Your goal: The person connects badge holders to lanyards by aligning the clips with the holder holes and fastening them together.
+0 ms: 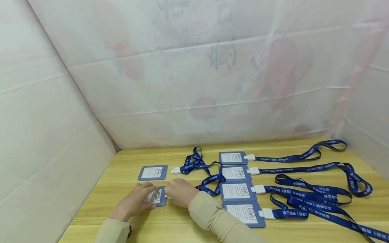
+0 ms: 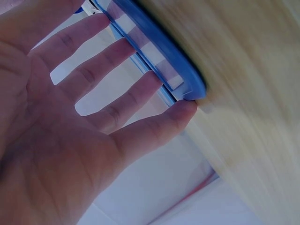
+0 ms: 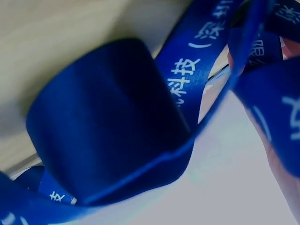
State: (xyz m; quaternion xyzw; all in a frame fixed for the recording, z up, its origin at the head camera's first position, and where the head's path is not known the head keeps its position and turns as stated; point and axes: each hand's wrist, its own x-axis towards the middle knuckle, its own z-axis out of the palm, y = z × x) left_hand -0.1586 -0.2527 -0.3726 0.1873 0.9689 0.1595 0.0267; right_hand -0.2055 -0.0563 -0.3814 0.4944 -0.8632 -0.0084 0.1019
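Near the front left of the table, my left hand (image 1: 133,199) pinches a blue-framed ID card holder (image 1: 159,196) by its long edges. In the left wrist view, the fingertips of that hand (image 2: 70,108) meet the rim of the holder (image 2: 171,51). My right hand (image 1: 181,191) pinches a white lanyard clip (image 1: 168,197) at the holder's right end; fingers mostly hide it, so I cannot tell whether it is hooked in. From the hand trails a blue lanyard (image 1: 214,184), whose loops (image 3: 108,122) fill the right wrist view.
Above my left hand lies a loose card holder (image 1: 153,172), beside another lanyard's white clip (image 1: 176,170). Several holders with attached lanyards form a column at right, the nearest holder (image 1: 243,213) partly behind my right sleeve (image 1: 218,216). White cloth (image 1: 194,84) surrounds the table.
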